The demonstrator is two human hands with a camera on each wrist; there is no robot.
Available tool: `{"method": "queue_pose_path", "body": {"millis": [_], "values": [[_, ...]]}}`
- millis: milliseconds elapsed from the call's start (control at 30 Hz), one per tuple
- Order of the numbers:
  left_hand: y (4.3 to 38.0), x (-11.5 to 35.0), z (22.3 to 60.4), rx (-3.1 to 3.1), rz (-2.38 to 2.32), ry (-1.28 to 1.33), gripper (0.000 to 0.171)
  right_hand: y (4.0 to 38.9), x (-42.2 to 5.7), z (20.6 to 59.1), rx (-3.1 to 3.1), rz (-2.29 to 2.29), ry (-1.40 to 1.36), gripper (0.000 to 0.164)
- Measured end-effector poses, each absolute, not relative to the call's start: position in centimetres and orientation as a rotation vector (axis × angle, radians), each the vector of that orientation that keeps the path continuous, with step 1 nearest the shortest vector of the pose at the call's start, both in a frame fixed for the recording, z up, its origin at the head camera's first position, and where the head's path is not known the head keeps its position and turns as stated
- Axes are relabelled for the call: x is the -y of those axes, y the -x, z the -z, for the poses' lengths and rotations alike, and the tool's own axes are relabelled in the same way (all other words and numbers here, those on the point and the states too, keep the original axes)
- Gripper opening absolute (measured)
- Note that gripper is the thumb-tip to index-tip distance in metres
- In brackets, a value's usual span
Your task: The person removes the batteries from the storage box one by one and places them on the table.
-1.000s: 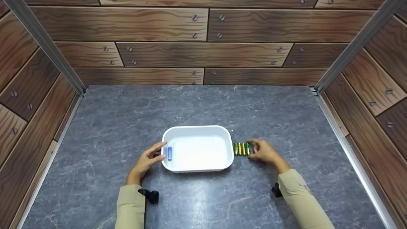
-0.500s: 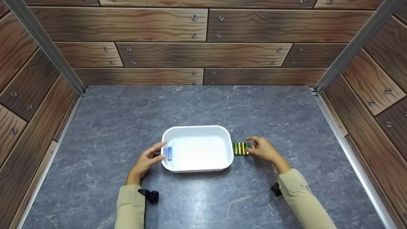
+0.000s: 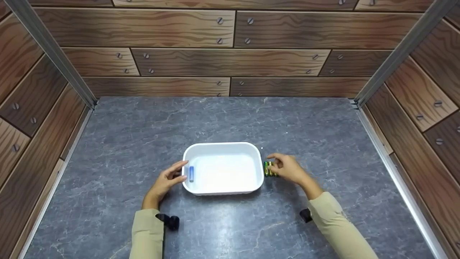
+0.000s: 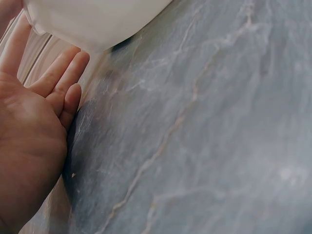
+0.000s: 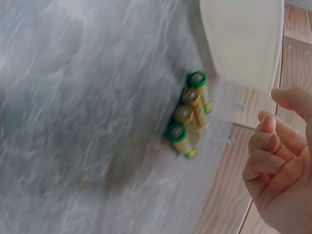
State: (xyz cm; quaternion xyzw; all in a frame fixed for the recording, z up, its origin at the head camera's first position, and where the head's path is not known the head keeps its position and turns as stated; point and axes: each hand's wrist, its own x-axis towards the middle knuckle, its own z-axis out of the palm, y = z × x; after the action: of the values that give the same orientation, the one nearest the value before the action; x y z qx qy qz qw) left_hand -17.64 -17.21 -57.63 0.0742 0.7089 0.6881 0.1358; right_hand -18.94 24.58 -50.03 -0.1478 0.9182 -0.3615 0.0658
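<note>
A white plastic tub [image 3: 224, 192] stands on the grey marbled table. My left hand [image 3: 166, 182] rests at its left rim, thumb and fingers spread and fairly straight; in the left wrist view the fingers [image 4: 63, 78] reach up to the tub's wall. Inside, at the left end, lies a small blue cylinder [image 3: 191, 173], like a battery. Several green-and-gold batteries [image 5: 187, 114] lie side by side in a row, just right of the tub. Over them hovers my right hand [image 3: 289, 169], thumb and index finger apart and nothing held. It partly hides the row in the head view.
Wood-plank-patterned walls [image 3: 230, 61] close the table in at the back and both sides, with metal rails [image 3: 399, 180] along the side edges. A tiny white speck [image 3: 261, 148] lies behind the batteries. Dark wrist cameras [image 3: 173, 222] hang at both sleeves.
My right hand has moved left from the row's right end to over the batteries. The batteries stay in their row beside the tub. My left hand and the tub have not moved.
</note>
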Motion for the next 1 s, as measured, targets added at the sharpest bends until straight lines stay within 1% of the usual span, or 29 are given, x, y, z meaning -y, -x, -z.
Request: {"method": "queue_pose_path", "body": {"millis": [167, 500, 1000], "values": [[17.6, 17.2, 57.7, -2.052, -1.996, -0.214, 0.059, 18.6, -23.1, 49.5, -2.737, 1.079, 0.491, 0.032], [17.5, 17.2, 57.8, -2.077, -1.980, -0.227, 0.059, 18.0, -20.1, 48.9, -2.716, 1.064, 0.670, 0.031], [17.6, 17.3, 57.8, -2.064, -2.008, -0.260, 0.058, 18.0, -16.0, 49.0, -2.702, 0.907, 0.840, 0.030]]}}
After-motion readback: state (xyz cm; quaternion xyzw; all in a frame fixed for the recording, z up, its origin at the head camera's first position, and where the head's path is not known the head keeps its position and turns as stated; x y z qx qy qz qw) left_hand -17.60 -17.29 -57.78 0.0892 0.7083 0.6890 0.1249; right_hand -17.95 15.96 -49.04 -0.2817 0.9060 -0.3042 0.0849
